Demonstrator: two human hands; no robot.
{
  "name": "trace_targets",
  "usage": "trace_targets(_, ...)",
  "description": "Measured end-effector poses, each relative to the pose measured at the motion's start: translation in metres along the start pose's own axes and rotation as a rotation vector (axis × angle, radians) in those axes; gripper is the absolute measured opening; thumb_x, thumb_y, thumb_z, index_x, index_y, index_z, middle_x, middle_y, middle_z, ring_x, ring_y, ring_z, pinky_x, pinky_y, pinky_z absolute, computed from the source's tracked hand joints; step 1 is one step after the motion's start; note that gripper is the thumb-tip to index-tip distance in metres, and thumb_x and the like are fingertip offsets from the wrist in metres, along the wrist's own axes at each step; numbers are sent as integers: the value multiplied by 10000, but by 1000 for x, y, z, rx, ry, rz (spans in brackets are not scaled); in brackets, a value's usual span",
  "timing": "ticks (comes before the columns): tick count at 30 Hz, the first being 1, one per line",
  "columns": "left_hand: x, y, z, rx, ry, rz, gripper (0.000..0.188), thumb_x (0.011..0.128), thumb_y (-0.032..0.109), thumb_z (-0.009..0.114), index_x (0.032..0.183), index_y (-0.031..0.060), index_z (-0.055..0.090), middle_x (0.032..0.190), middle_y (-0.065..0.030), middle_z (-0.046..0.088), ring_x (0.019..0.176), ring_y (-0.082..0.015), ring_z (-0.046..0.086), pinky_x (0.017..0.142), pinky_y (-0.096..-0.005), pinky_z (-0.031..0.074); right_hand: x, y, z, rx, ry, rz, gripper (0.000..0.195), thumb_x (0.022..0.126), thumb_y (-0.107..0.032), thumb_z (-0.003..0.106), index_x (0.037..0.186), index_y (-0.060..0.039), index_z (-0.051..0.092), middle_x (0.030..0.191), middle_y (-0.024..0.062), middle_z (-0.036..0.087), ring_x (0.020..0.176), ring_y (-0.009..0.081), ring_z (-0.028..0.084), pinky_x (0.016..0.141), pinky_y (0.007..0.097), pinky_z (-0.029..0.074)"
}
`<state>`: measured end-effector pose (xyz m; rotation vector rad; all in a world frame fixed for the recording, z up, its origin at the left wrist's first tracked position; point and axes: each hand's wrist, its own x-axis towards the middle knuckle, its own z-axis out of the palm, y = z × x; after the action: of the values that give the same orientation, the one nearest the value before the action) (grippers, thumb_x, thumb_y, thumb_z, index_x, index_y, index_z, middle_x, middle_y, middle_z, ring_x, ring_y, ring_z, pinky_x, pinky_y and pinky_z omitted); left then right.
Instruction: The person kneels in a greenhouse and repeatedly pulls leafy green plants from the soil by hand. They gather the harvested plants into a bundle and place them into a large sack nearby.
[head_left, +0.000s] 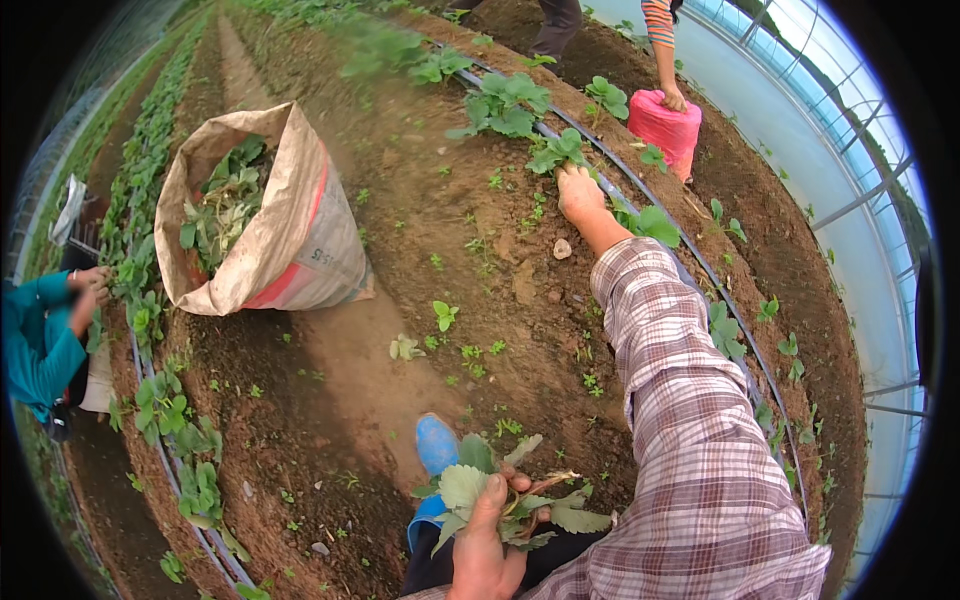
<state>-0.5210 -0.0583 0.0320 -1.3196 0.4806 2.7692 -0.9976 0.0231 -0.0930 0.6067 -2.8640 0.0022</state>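
Note:
My left hand (491, 544), at the bottom of the view, is closed around a bunch of picked strawberry leaves (465, 487) with stems. My right hand (581, 193) reaches to the base of a strawberry plant (559, 150) beside the black drip hose (637, 201); its fingertips are partly hidden by the plant, so what they grip cannot be told. At the left, a woven plastic sack (322, 232) stands wide at the mouth, with picked leaves (232, 202) inside. One loose withered leaf (406, 348) lies on the soil.
A person in teal sleeves (52, 345) works at the left row. Another person's hand (673, 99) rests on a pink bag (664, 127) at upper right. Strawberry plants (199, 487) line the left hose. A blue boot (436, 444) is on the soil path. Greenhouse film (795, 150) borders the right.

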Motion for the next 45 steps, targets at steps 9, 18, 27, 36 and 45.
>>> trace_targets(9,-3,4,4,47,154,-85,208,900,285,577,912,80,612,868,-36,642,791,-194,601,712,-338,484,21,4,1,-140,-107,-98,259,847,-92,463,1043,-4,608,1205,178,519,1064,320,533,841,396,489)
trace_targets(18,-3,-1,7,18,107,-66,201,895,279,584,907,81,613,860,-36,646,782,-199,602,717,-343,484,25,5,-6,-135,-106,-122,120,760,-81,554,752,-43,667,821,166,661,811,322,647,700,402,525)
trace_targets(27,5,-7,-2,-15,-41,-61,222,879,287,601,999,108,549,866,-13,597,875,-188,575,678,-363,503,-7,-13,-17,388,39,-54,375,853,-251,574,1173,-67,501,1143,176,482,1061,372,488,891,439,416)
trace_targets(36,4,-10,3,-9,-28,-41,217,879,288,601,987,104,564,882,-24,600,862,-195,571,686,-372,483,0,4,21,308,149,-58,405,807,-167,539,1189,-38,501,1166,171,526,1116,335,470,941,417,402)
trace_targets(45,3,-9,-5,-39,-51,-53,183,894,281,579,966,114,556,874,-20,582,871,-187,566,678,-371,491,-20,29,-7,245,99,2,440,821,-228,559,1244,-125,493,1062,145,602,1019,313,561,868,426,449)
